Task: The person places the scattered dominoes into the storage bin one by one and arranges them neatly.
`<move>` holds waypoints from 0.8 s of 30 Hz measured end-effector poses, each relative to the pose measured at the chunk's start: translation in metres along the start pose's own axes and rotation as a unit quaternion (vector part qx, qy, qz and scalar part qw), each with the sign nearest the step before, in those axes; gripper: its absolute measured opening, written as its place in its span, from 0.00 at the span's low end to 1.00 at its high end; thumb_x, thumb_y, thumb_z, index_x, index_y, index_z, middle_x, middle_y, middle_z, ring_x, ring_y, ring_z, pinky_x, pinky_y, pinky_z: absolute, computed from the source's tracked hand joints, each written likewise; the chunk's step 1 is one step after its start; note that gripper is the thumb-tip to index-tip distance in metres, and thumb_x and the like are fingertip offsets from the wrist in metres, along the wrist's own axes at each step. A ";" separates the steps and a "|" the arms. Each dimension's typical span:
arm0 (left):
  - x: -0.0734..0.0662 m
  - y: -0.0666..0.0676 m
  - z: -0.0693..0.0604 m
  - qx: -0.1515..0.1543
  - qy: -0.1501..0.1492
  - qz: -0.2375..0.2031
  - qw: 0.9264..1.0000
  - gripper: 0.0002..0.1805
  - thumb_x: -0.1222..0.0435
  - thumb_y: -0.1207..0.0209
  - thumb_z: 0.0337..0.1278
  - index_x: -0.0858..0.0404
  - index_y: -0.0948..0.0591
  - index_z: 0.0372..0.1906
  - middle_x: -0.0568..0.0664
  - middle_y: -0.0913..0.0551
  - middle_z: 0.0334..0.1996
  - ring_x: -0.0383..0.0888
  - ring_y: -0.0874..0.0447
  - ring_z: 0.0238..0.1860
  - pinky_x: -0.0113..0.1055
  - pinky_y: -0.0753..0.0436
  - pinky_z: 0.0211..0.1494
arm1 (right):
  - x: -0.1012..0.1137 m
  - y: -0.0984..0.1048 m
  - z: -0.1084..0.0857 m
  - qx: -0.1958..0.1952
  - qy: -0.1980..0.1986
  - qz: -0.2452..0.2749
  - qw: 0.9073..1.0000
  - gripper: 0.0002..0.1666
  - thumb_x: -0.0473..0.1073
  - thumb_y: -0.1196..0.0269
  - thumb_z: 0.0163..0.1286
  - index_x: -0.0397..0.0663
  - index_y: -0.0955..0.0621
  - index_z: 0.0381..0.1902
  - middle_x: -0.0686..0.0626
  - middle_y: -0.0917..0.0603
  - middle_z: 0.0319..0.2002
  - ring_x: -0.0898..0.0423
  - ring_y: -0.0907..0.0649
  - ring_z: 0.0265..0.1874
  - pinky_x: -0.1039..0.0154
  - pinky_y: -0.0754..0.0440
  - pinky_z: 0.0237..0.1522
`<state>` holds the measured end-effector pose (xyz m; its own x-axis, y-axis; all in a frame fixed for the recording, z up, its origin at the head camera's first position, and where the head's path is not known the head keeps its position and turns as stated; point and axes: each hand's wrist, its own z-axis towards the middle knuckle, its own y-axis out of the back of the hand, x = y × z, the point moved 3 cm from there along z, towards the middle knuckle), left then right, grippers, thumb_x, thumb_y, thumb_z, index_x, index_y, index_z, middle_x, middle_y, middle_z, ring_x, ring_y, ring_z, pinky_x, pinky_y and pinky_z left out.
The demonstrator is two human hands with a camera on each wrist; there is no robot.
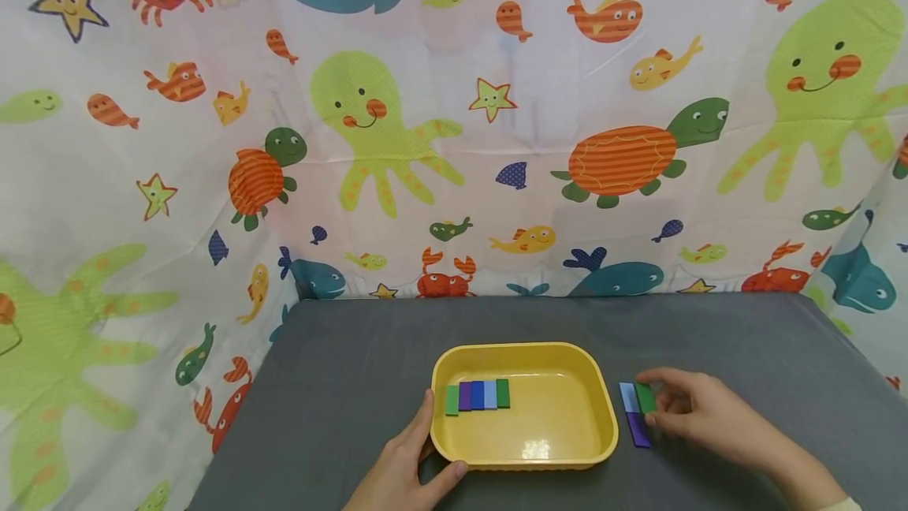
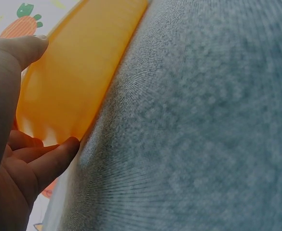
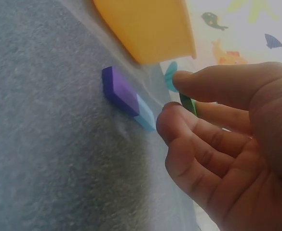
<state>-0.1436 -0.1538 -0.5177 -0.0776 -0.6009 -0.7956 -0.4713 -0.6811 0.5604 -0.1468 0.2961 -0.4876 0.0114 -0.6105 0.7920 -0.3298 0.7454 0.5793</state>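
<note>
My left hand (image 1: pixel 404 460) holds the near-left corner of a yellow plastic tray (image 1: pixel 560 436), thumb at the rim and fingers against the outer wall (image 2: pixel 78 82). Between thumb and fingertip, my right hand (image 1: pixel 698 408) pinches a dark green tile (image 1: pixel 645 398), mostly covered by the fingers in the right wrist view. Just left of it on the table lie a light blue tile (image 1: pixel 627 397) and a purple tile (image 3: pixel 121 91), end to end. Inside the tray, side by side, are a green tile (image 1: pixel 452 400), a purple one (image 1: pixel 465 397), a blue, a light blue and a dark green tile (image 1: pixel 503 393).
A dark grey cloth (image 1: pixel 340 385) covers the table. Behind it and at both sides hangs a white curtain (image 1: pixel 440 180) printed with sea animals. The tray's right wall stands a short way left of the loose tiles.
</note>
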 end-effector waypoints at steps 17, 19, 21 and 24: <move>0.001 0.001 0.001 0.003 -0.003 -0.001 1.000 0.64 0.36 0.33 0.69 0.62 0.56 0.91 0.58 0.44 0.87 0.58 0.30 0.80 0.52 0.18 0.69 | 0.030 0.004 0.006 -0.064 0.001 -0.024 0.998 0.32 0.47 0.23 0.72 0.41 0.18 0.69 0.49 0.18 0.33 0.54 0.20 0.27 0.63 0.19 0.25; 0.000 0.000 0.002 0.005 -0.004 -0.001 1.000 0.63 0.36 0.33 0.70 0.62 0.56 0.91 0.59 0.44 0.87 0.58 0.31 0.80 0.53 0.18 0.69 | 0.031 0.004 0.006 -0.069 0.004 -0.025 0.997 0.32 0.46 0.23 0.72 0.41 0.18 0.69 0.49 0.18 0.33 0.54 0.20 0.27 0.63 0.19 0.25; 0.000 0.000 0.002 0.005 -0.004 -0.003 1.000 0.63 0.36 0.33 0.70 0.62 0.55 0.91 0.59 0.44 0.87 0.59 0.31 0.80 0.52 0.18 0.69 | 0.033 0.004 0.006 -0.073 0.009 -0.028 0.997 0.32 0.47 0.23 0.72 0.41 0.18 0.69 0.50 0.18 0.33 0.54 0.20 0.27 0.63 0.20 0.25; 0.000 0.000 0.001 0.002 -0.004 -0.005 1.000 0.63 0.36 0.33 0.70 0.62 0.56 0.91 0.58 0.45 0.87 0.58 0.30 0.80 0.50 0.17 0.69 | 0.035 0.004 0.007 -0.077 0.013 -0.031 0.996 0.32 0.48 0.23 0.71 0.42 0.18 0.68 0.50 0.17 0.33 0.55 0.20 0.28 0.63 0.20 0.25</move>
<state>-0.1441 -0.1534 -0.5176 -0.0799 -0.5913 -0.8025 -0.4759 -0.6848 0.5519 -0.1545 0.2755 -0.4589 0.0526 -0.6512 0.7571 -0.1791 0.7397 0.6487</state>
